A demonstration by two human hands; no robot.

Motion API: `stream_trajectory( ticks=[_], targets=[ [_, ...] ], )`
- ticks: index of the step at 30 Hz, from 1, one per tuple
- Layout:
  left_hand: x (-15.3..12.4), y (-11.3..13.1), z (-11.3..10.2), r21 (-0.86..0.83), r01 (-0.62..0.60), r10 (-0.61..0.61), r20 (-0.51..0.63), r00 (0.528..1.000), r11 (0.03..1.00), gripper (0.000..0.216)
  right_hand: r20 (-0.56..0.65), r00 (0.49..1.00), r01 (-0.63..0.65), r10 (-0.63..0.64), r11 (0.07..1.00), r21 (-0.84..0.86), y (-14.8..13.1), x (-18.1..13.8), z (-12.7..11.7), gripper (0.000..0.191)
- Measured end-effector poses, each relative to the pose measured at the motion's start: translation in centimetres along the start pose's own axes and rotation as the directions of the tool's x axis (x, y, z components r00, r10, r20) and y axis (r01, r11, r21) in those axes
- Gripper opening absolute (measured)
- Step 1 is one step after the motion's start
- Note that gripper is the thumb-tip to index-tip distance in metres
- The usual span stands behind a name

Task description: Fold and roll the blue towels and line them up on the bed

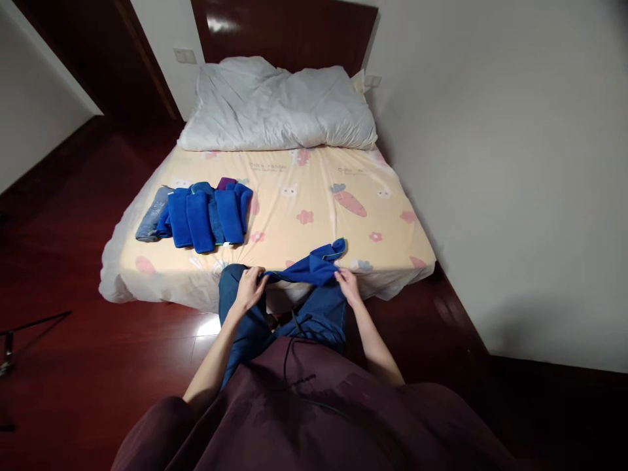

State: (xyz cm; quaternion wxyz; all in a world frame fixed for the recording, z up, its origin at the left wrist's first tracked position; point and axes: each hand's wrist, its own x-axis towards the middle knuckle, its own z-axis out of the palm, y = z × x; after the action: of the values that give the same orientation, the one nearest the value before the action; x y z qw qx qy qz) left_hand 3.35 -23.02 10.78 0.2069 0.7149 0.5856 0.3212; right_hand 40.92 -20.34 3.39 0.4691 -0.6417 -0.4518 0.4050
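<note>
A blue towel (314,268) is stretched between my two hands at the near edge of the bed, its far corner lying crumpled on the sheet. My left hand (251,288) pinches the towel's left end above my knee. At the other end, my right hand (347,284) grips the near right corner. Farther left on the bed lies a pile of rolled or folded towels (199,219), mostly blue, with a purple one (226,184) at the back. A grey-blue folded cloth (154,214) with pale lettering sits at the pile's left side.
The bed has a pale yellow sheet (304,190) printed with carrots and flowers. A bunched white quilt (284,108) lies against the dark headboard (284,29). A white wall (500,163) stands right of the bed. A thin black stand (34,324) is on the floor at left.
</note>
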Motion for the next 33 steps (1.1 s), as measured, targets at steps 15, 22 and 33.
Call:
stream_trajectory(
  ticks=[15, 22, 33],
  targets=[
    [8.4, 8.1, -7.3, -0.128, -0.128, 0.098, -0.22, 0.971, 0.983, 0.016, 0.298, 0.948, 0.004, -0.112, 0.94, 0.341, -10.0, -5.6, 4.9, 0.05],
    [10.4, 11.9, -10.1, -0.116, -0.247, 0.199, -0.323, 0.925, 0.962, 0.012, 0.416, 0.844, -0.475, 0.338, 0.831, 0.289, -6.7, -8.6, 18.1, 0.058],
    [10.9, 7.8, -11.0, -0.01, -0.12, 0.108, -0.378, 0.919, 0.993, 0.006, 0.489, 0.734, -0.638, 0.472, 0.233, 0.734, -7.2, -7.3, 13.7, 0.014]
  ],
)
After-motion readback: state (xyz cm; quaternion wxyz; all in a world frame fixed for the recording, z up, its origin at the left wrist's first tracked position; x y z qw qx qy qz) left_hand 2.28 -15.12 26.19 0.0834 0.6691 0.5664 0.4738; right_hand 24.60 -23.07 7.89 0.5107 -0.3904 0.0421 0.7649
